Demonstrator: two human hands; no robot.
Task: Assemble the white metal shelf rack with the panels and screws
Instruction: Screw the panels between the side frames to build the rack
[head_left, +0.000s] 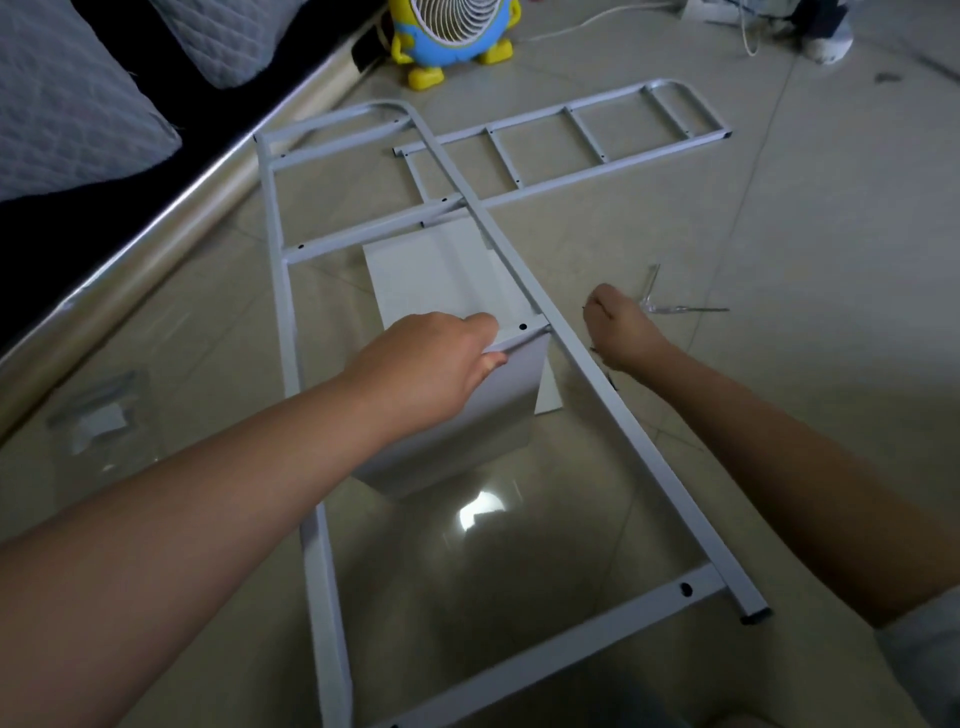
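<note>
A white ladder-shaped side frame lies flat on the tiled floor and runs from near me to the far left. My left hand grips the top edge of a white shelf panel, which stands upright inside the frame against its right rail. A screw hole shows in the panel's flange beside my fingers. My right hand is closed just right of that rail; something small and dark pokes out below it, and I cannot tell what it is. A second side frame lies farther off, crossing the first.
A flat white panel lies under the frame. A clear plastic bag sits right of my right hand, and another clear packet lies at the left. A yellow-and-blue fan stands at the back. A bed edge runs along the left.
</note>
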